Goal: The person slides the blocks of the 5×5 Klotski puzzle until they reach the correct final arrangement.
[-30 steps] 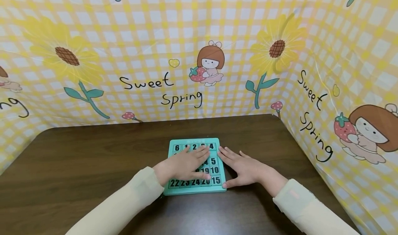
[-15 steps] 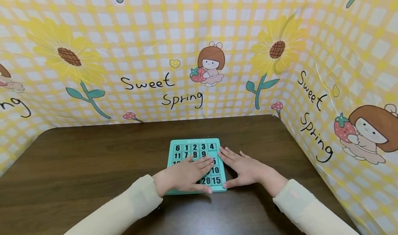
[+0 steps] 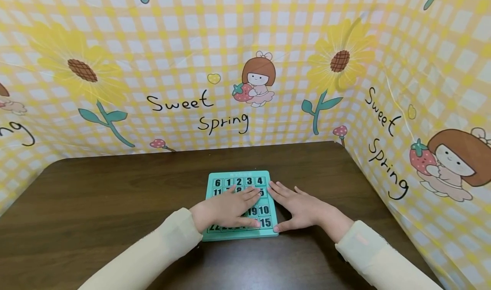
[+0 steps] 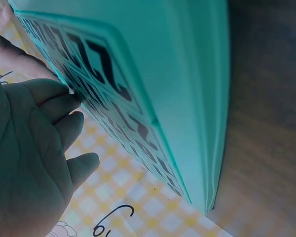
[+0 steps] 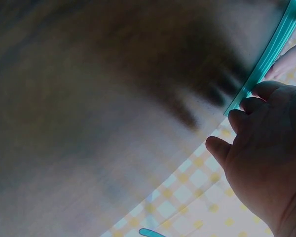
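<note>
A turquoise sliding number puzzle (image 3: 251, 235) lies flat on the table. My left hand (image 3: 226, 205) is over it with straight fingers, the fingertips on the tile marked 5 (image 3: 262, 192) in the second row at the right. Just below that tile is the gap in the grid. The left hand covers much of the middle rows. Along the puzzle's right edge rests my right hand (image 3: 301, 209), fingertips near the upper corner and thumb at the lower one. In the left wrist view the puzzle's frame (image 4: 163, 54) shows close beside the extended fingers.
The dark wooden table (image 3: 115, 187) runs out to both sides. A yellow checked cloth (image 3: 184, 68) printed with sunflowers hangs behind it and along the right side.
The left hand came down the puzzle, then moved back up with the 5 tile, which slid from the third row to the second. The right hand stayed at the edge.
</note>
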A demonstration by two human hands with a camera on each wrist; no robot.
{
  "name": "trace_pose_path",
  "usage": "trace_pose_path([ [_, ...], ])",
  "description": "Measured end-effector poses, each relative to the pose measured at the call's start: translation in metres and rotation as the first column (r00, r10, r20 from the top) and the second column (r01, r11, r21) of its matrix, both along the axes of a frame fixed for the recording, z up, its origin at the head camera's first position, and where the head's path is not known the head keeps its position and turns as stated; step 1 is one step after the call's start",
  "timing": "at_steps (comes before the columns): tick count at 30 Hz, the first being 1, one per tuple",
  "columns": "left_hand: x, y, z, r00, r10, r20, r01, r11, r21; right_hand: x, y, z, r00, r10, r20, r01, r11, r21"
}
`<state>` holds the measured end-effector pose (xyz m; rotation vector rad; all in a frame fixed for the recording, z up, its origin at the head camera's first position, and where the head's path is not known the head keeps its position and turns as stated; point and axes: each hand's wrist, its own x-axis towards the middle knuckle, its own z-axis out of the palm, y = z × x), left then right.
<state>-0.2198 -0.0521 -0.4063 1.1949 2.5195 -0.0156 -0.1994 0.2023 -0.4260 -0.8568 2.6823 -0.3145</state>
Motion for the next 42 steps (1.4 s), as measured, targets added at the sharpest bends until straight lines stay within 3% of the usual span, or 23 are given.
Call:
trace_pose_path([
  [11,-0.004,0.0,0.004,0.999,0.037,-0.006,-0.037,0.999,0.002,-0.001,-0.002,0.002,1.0,0.015,-0.004,-0.015,1.0,-0.014],
  [15,0.003,-0.002,0.006,1.0,0.007,-0.019,-0.007,1.0,0.004,-0.001,-0.001,0.002,1.0,0.013,-0.004,-0.013,1.0,-0.011],
  [23,0.027,-0.004,0.009,0.992,-0.093,-0.085,0.092,0.996,-0.009,-0.001,0.001,0.002,1.0,0.005,-0.001,-0.005,1.0,-0.01],
  [30,0.042,-0.004,0.006,0.99,-0.125,-0.072,0.125,0.992,-0.003,0.0,0.001,0.002,1.0,0.003,-0.009,-0.003,1.0,-0.011],
  [36,0.046,-0.005,0.005,0.991,-0.12,-0.056,0.119,0.993,-0.014,0.001,0.001,0.001,1.0,0.006,-0.008,-0.006,1.0,-0.017],
  [42,0.04,-0.007,0.003,0.994,-0.099,-0.044,0.099,0.995,-0.011,0.001,0.0,0.001,1.0,0.01,-0.004,-0.01,1.0,-0.02],
])
